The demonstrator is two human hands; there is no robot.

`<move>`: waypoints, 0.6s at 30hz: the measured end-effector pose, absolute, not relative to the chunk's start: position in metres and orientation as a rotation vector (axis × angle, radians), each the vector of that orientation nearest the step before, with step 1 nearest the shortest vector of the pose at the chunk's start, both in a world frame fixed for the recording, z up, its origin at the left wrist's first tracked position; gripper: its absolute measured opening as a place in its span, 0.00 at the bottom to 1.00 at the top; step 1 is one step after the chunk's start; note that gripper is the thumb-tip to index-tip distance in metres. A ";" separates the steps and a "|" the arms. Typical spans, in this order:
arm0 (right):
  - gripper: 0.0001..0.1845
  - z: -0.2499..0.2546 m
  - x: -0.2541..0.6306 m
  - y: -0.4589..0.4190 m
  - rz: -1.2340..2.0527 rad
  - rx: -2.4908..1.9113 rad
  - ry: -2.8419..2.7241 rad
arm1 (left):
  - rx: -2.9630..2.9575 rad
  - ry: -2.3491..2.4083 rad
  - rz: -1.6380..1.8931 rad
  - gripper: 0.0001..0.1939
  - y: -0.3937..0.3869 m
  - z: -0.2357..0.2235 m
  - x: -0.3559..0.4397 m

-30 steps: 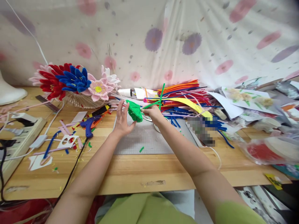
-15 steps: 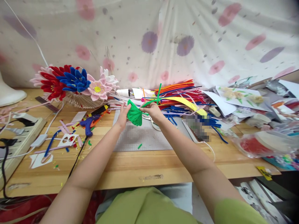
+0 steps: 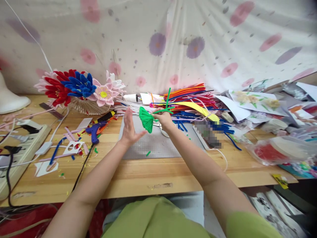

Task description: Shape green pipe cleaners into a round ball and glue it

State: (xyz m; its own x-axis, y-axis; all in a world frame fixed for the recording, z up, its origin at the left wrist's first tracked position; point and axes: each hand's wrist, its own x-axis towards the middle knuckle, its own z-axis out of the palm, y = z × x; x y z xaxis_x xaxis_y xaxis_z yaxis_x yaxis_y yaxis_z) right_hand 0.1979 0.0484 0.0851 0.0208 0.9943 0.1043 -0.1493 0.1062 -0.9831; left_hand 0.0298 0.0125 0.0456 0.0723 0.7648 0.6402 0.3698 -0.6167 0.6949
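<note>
Flower-printed cloth backs a cluttered wooden bench as, at mid-frame, the right hand, fingers pinched, holds a pleated green fan by its narrow end beside the wide-spread left hand, which grips nothing, a one-sided hold that could let the fan twist or drop should the pinch slacken.

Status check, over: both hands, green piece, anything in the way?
Right hand pinching green piece. Left hand open beside it, contact unclear. Scissors on gray mat, partly hidden.
</note>
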 end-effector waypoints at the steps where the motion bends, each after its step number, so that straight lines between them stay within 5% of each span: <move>1: 0.12 0.084 0.198 0.049 1.232 -1.028 -1.097 | 2.309 1.076 1.596 0.53 0.012 0.046 0.027; 4: 0.12 0.080 0.196 0.049 1.399 -1.036 -0.991 | 2.792 0.889 1.571 0.53 0.014 0.049 0.023; 8: 0.13 0.077 0.192 0.046 1.515 -1.020 -0.945 | 2.667 0.885 1.430 0.52 0.013 0.051 0.034; 11: 0.13 0.076 0.191 0.046 1.458 -1.007 -0.966 | 2.066 1.011 1.470 0.48 0.007 0.056 0.048; 13: 0.12 0.077 0.192 0.045 1.374 -1.009 -1.012 | 1.461 1.022 1.435 0.38 0.006 0.062 0.052; 18: 0.11 0.081 0.196 0.045 1.130 -1.016 -1.216 | 0.477 0.615 0.650 0.33 0.019 0.078 0.037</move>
